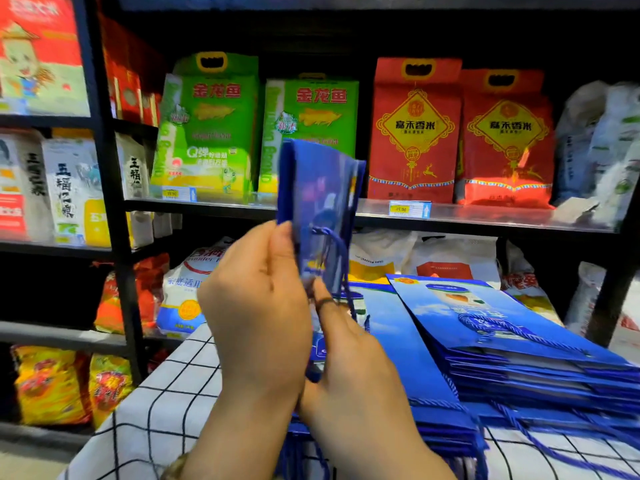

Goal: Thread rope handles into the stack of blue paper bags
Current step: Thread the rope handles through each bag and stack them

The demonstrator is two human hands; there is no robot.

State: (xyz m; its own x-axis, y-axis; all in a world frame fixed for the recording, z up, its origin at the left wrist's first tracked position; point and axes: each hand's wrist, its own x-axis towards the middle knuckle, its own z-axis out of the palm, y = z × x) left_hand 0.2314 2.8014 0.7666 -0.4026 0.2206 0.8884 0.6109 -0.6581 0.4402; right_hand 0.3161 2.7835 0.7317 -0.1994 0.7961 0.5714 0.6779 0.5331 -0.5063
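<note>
I hold one folded blue paper bag [320, 202] upright in front of me, edge-on and blurred. My left hand [258, 306] grips its lower left edge, thumb on the near side. My right hand [349, 368] is just below, fingers pinching at the bag's lower part where a blue rope handle [337, 251] loops out and hangs down. On the table lies a flat pile of blue bags [408, 344], and to its right a slanted stack of blue bags [540, 368] with a rope handle on top. Loose blue ropes [568, 448] trail across the table at the right.
The table wears a white cloth with a black grid [162, 403]. Behind it stands a black shelf rack [117, 202] with green rice bags [214, 129], red rice bags [415, 133] and white sacks [602, 150]. More sacks sit on the lower shelves.
</note>
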